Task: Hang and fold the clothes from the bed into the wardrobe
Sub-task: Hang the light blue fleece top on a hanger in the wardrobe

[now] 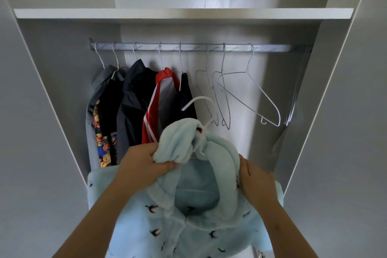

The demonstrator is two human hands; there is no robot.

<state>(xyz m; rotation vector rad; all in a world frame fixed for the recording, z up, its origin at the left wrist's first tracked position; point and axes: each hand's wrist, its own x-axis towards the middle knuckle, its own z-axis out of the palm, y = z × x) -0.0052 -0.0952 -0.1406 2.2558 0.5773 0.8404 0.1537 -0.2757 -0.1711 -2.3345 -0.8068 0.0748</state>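
A pale grey wardrobe (52, 111) stands open, with a shelf (184, 13) above a metal rail (192, 47). Five clothes (134, 98) hang at the rail's left. Three bare hangers (249, 92) hang beside them, and a bunch (293, 100) at the far right is too tight to count. One light blue fleece (188, 226) is held below the rail. The left hand (146, 165) grips its hood, and the right hand (255, 180) grips its right side. A white hook (199, 100) sticks up from the neck.
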